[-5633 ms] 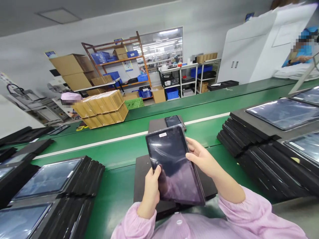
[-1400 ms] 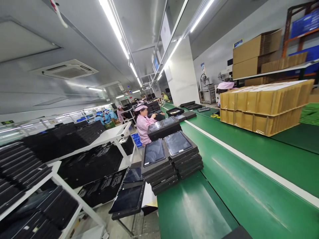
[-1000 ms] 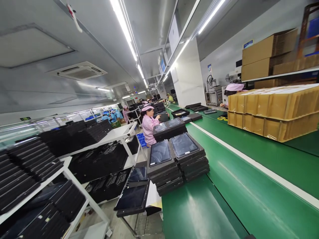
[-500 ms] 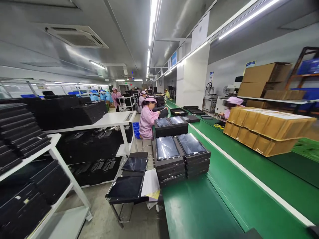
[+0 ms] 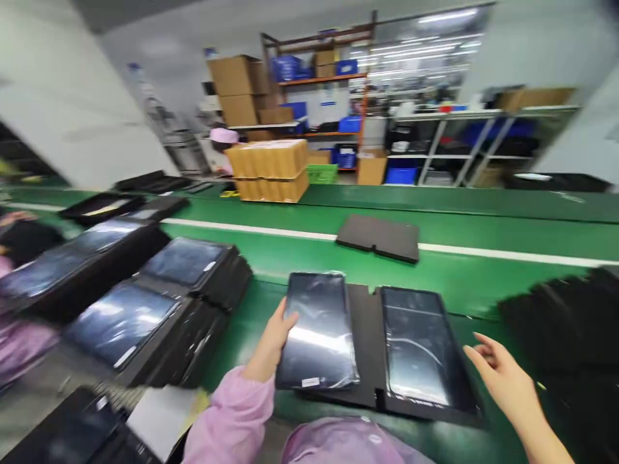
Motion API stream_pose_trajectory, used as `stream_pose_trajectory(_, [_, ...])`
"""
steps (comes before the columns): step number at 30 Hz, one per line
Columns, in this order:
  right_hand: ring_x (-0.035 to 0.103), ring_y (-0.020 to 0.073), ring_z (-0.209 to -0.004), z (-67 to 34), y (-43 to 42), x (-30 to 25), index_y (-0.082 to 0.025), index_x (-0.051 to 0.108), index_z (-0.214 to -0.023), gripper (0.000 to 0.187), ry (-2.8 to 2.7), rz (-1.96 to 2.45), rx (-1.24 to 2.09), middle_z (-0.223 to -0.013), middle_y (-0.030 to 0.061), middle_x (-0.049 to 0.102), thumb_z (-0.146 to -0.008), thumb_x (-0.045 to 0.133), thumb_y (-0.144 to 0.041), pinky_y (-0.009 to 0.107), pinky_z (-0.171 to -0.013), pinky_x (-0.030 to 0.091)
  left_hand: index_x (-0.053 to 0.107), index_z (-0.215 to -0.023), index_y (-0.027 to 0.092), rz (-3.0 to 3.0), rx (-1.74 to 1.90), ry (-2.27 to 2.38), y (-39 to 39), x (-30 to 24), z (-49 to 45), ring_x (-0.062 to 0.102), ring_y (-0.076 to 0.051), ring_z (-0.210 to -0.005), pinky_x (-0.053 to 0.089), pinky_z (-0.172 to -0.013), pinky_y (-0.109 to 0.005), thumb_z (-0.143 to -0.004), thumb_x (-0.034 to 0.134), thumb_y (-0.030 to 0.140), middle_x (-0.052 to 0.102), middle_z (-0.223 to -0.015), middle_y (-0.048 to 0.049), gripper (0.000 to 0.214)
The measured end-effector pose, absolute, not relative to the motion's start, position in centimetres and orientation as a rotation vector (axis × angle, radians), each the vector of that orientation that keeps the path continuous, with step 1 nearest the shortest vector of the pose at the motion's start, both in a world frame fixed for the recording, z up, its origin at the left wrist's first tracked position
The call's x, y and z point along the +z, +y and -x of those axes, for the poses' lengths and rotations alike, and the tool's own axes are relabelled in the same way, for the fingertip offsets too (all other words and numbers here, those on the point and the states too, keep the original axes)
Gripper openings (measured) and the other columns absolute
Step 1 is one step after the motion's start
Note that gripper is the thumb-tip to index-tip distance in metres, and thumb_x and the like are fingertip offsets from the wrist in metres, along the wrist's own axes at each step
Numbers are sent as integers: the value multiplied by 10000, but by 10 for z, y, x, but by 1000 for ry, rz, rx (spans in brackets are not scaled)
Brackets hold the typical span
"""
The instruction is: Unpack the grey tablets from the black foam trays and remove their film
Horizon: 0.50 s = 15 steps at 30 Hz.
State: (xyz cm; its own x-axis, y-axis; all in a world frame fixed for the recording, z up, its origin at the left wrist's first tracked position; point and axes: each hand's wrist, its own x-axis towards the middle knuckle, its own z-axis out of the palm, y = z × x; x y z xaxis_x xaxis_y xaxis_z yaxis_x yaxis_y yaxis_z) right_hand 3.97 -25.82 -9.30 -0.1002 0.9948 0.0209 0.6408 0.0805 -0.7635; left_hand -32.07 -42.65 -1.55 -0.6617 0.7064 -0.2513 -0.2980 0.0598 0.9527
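Note:
A black foam tray (image 5: 368, 335) lies on the green bench in front of me with two dark tablets in it. My left hand (image 5: 276, 335) grips the left edge of the left tablet (image 5: 316, 330), which is wrapped in clear film. The right tablet (image 5: 418, 348) sits flat in the tray's other slot. My right hand (image 5: 500, 377) hovers just right of the tray, fingers spread, holding nothing. Pink sleeves cover my arms.
Stacks of black trays with tablets (image 5: 145, 296) fill the bench to my left, more dark stacks (image 5: 561, 322) to my right. A black foam tray (image 5: 380, 237) lies on the green conveyor. Beyond stand bundled cardboard (image 5: 271, 169), a worker in a pink cap (image 5: 223, 136) and shelving.
The view has swung from the long aisle on the left back down to the bench. My hands have come into view, the left on a tablet in the tray, the right open beside it.

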Motion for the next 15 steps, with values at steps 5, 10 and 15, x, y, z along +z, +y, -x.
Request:
stream_pose_trajectory(5, [591,341,-973,-36,-259,-106,-38,545,-1190,758,-1819,1884,917,-1068,218,626,-680,452,-591,457,-916,423,557,-1213,218,-478,1450,1595,-410,-35,338,637,-251,-1020,472,-949,-416,-718,664,349,680,-1122,-108,523])
stream_pose_trajectory(10, [573,283,-1103,-6,-258,-91,-160,619,-1129,526,-1799,1763,1187,-1119,117,651,-705,540,-461,358,-954,419,565,-1213,180,-954,1025,2170,-393,-58,352,536,-344,-1174,355,-1035,-514,-727,571,378,642,-1177,-156,525])
stream_pose_trajectory(15, [620,268,-982,6,-256,-68,-154,656,-998,380,-1637,1774,1236,-1032,95,688,-651,640,-309,353,-879,454,491,-1293,90,-1043,871,2422,-383,-98,363,536,-375,-1180,440,-969,-510,-679,516,428,590,-1245,-214,701])
